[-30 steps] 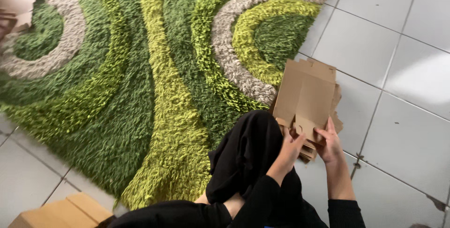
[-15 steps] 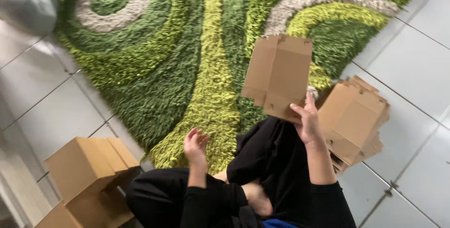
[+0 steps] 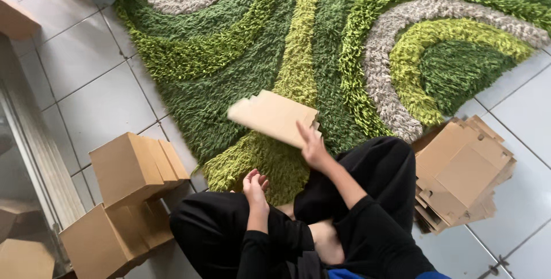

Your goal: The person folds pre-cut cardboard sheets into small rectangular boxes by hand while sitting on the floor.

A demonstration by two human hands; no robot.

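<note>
Head view, right hand (image 3: 313, 150): fingers closed on the edge of a flat cardboard sheet (image 3: 272, 117), held blurred above the green rug (image 3: 241, 67).
Left hand (image 3: 254, 186): empty, fingers loosely curled, over the knee.
Stack of flat cardboard (image 3: 462, 170): on tiles at the person's right.
Folded boxes (image 3: 135, 167): at the left.

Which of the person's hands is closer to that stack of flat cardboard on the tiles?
The right hand, which holds a flat cardboard piece just left of the stack of flat cardboard. The left hand sits farther left, over the lap.
</note>
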